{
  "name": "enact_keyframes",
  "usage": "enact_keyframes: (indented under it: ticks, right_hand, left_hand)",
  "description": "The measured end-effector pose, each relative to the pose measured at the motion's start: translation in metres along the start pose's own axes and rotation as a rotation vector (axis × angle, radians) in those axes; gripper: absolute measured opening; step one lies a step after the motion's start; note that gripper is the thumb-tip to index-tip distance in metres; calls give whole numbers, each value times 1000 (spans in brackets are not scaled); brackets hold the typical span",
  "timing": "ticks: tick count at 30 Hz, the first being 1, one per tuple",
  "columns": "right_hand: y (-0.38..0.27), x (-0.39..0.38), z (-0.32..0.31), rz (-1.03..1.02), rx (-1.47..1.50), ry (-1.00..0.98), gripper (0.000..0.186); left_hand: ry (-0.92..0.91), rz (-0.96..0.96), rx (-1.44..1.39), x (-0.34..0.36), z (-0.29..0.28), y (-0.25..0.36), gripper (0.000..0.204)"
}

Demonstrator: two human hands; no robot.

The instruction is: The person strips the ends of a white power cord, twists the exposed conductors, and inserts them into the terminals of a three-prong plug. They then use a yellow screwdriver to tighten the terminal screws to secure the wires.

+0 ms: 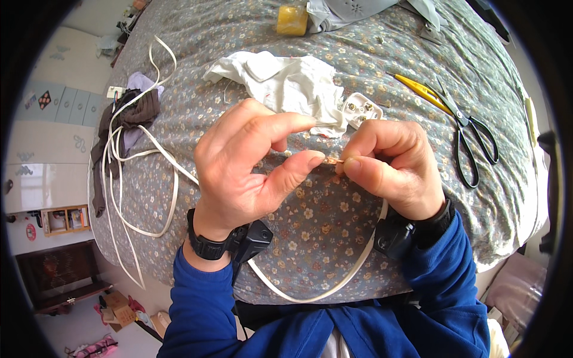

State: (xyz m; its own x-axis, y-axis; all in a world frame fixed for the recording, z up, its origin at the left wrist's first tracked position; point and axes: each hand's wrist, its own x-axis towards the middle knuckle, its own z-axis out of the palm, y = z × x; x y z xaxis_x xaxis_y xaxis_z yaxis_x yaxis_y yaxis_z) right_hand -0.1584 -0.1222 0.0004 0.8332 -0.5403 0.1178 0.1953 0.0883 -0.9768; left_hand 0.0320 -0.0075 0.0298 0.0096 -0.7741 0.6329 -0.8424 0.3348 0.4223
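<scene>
Over a bed covered with a grey floral quilt [334, 227], both hands are pinched together around the bare end of a flat white cable [310, 292]. Left hand [250, 167] has thumb and forefinger closed on the coppery wire strands [332, 160], and right hand [391, 170] is closed the same way on the strands from the other side, so the fingertips nearly touch. So both hands are gripping, neither is open.

From the right hand the cable loops down under the wrist, curves along the near edge of the bed and runs back up behind the left hand, then off to the left into a loose tangle of coils near some dark brown cloth [128, 119] at the bed's edge.

Just beyond the hands sits a white plug part [363, 109] with metal bits showing, lying against a crumpled white cloth [286, 80]. To the right, well apart from the hands, are black-handled scissors [468, 134], and a yellow-handled tool [421, 90] lies beside their blades. Up at the far side there's a yellow block [292, 20], can't tell what it is exactly.

Blue sleeves, with dark straps carrying small black devices on both wrists.
</scene>
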Motion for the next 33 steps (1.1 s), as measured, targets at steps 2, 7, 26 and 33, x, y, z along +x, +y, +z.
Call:
enact_keyframes:
  ticks: [2, 7, 26, 33]
  right_hand:
    - [0, 2, -2, 79, 144, -68, 12]
    - [-3, 4, -9, 181, 212, -150, 14]
    - [0, 3, 4, -313, -488, 58, 7]
    - [6, 8, 7, -878, -970, 97, 22]
  left_hand:
    - [52, 198, -10, 2, 2, -7, 24]
    - [98, 320, -45, -3, 6, -9, 34]
    - [-115, -139, -220, -3, 2, 6, 10]
    - [-278, -822, -901, -5, -5, 10, 10]
